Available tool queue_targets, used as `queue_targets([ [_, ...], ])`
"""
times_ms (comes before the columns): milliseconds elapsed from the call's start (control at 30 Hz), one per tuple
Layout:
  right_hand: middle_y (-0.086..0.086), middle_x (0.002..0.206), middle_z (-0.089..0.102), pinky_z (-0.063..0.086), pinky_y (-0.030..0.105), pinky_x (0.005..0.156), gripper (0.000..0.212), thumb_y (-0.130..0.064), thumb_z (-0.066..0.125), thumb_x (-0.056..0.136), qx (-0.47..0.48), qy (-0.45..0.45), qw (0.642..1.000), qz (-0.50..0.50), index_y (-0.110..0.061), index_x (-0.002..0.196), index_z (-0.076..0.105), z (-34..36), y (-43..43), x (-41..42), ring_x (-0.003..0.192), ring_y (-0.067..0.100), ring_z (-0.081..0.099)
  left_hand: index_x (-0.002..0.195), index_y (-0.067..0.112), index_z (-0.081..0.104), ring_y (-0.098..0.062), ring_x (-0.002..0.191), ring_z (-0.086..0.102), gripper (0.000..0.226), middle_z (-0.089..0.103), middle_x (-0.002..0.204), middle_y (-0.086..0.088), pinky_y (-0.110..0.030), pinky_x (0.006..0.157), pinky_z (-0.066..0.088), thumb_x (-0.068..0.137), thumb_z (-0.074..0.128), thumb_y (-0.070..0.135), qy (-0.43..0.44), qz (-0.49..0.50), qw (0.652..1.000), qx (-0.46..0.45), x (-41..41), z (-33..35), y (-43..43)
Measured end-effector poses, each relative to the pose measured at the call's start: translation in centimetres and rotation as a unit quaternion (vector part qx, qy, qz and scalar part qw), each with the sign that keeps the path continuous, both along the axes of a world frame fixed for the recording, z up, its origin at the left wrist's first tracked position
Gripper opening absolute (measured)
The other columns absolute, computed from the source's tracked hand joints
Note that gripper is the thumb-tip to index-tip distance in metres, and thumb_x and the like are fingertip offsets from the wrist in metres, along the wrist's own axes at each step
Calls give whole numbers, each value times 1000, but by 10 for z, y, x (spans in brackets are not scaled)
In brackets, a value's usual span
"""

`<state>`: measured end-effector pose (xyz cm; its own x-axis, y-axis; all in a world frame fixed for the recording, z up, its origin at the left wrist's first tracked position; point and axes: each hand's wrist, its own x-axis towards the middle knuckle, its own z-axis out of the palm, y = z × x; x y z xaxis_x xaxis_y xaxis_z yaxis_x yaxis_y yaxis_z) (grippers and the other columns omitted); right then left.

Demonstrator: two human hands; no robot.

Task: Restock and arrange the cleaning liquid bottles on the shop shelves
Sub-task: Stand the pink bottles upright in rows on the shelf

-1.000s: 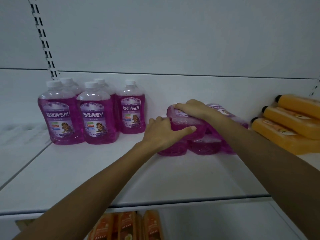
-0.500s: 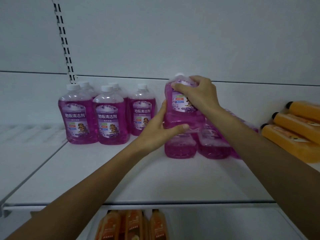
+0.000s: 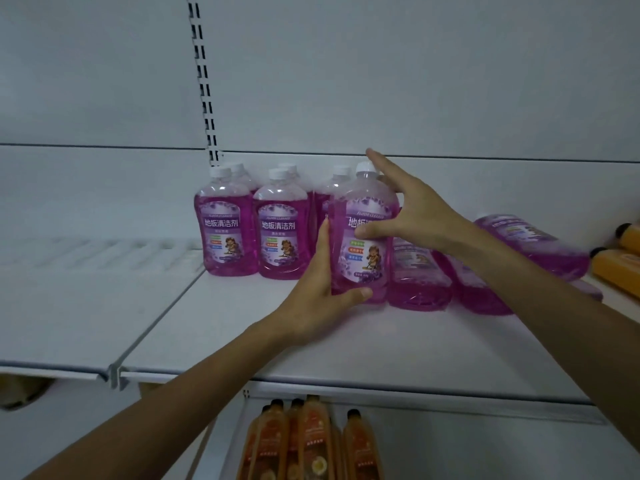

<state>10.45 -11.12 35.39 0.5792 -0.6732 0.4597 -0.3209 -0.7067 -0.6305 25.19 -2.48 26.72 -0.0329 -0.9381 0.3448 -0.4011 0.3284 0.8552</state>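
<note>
A purple floor-cleaner bottle (image 3: 363, 258) with a white cap stands upright on the white shelf (image 3: 242, 334), label facing me. My left hand (image 3: 318, 299) grips its lower left side, thumb across the base. My right hand (image 3: 412, 213) is spread, the thumb touching the label and the fingers straight beside the bottle's shoulder. Several upright purple bottles (image 3: 227, 230) stand in a group to the left. More purple bottles (image 3: 422, 275) lie on their sides to the right, one (image 3: 533, 244) resting on top of others.
Orange bottles (image 3: 620, 268) lie at the shelf's far right. More orange bottles (image 3: 308, 445) stand on the shelf below. A slotted upright (image 3: 204, 81) runs up the back wall. A neighbouring shelf panel (image 3: 69, 299) adjoins on the left.
The bottle lifted off the lying pile was turned upright and set down beside the standing group. My right hand let go of its top and spread open; my view shifted left.
</note>
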Motion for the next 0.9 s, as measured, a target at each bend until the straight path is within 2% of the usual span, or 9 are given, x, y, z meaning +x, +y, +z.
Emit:
queue_targets([
  [100, 2, 138, 49, 37, 25, 105, 109, -31, 88, 60, -31, -5, 999, -31, -41, 147, 22, -16, 2, 7, 129, 14, 43, 143, 32, -24, 1, 130, 37, 108, 27, 150, 10, -15, 105, 35, 85, 66, 19, -63, 17, 998, 9, 11, -11, 0],
  [200, 6, 129, 50, 34, 4, 86, 104, -32, 88, 59, -70, -9, 996, -55, -42, 143, 28, -25, 3, 12, 114, 12, 44, 143, 30, -25, -9, 133, 39, 111, 30, 152, 3, -29, 108, 37, 83, 68, 33, -150, 65, 986, -9, 16, -17, -1],
  [267, 7, 123, 47, 29, -8, 75, 102, -30, 88, 59, -91, 5, 994, -58, -42, 141, 29, -25, 4, 14, 108, 10, 40, 144, 24, -24, -15, 128, 45, 111, 37, 148, 0, -34, 103, 43, 82, 65, 44, -237, 118, 964, -21, 15, -19, -2],
  [333, 6, 119, 42, 26, -13, 71, 102, -25, 89, 60, -104, 15, 993, -58, -39, 141, 29, -26, 5, 16, 108, 11, 39, 147, 18, -16, -21, 125, 47, 106, 41, 145, -5, -41, 100, 45, 82, 59, 52, -318, 162, 934, -21, 15, -23, -4],
  [433, 5, 117, 38, 31, -9, 77, 102, -23, 89, 59, -111, 13, 991, -73, -38, 141, 30, -31, 4, 21, 108, 10, 37, 146, 12, 13, -24, 123, 46, 80, 45, 139, -7, -39, 101, 41, 88, 48, 56, -381, 220, 898, 21, 11, -24, -3],
  [500, 4, 116, 37, 43, 12, 91, 102, -25, 88, 59, -120, 17, 989, -88, -40, 140, 29, -31, 3, 25, 106, 9, 37, 133, 12, 30, -24, 117, 49, 61, 51, 130, -6, -37, 97, 39, 90, 43, 54, -404, 242, 882, 28, 8, -22, 0],
  [567, 2, 116, 34, 47, 31, 94, 100, -26, 87, 61, -117, 22, 988, -97, -40, 140, 28, -31, 3, 29, 106, 10, 37, 126, 13, 35, -24, 114, 49, 52, 53, 126, -6, -36, 96, 38, 92, 41, 52, -407, 248, 878, 37, 7, -21, 1],
  [700, 2, 134, 34, 36, 24, 95, 97, -21, 86, 64, -138, 22, 987, -76, -31, 143, 30, -30, -6, 35, 119, 12, 30, 121, 12, 39, -23, 112, 48, 45, 54, 122, -6, -36, 97, 38, 92, 43, 46, -408, 245, 878, 59, 6, -20, 1],
  [900, 6, 131, 34, 32, 23, 88, 94, -18, 83, 69, -149, 37, 983, -100, -27, 143, 28, -30, -21, 52, 122, 17, 29, 119, 9, 49, -25, 113, 47, 42, 54, 122, -9, -39, 100, 38, 93, 39, 41, -447, 230, 862, 72, 5, -20, 1],
])
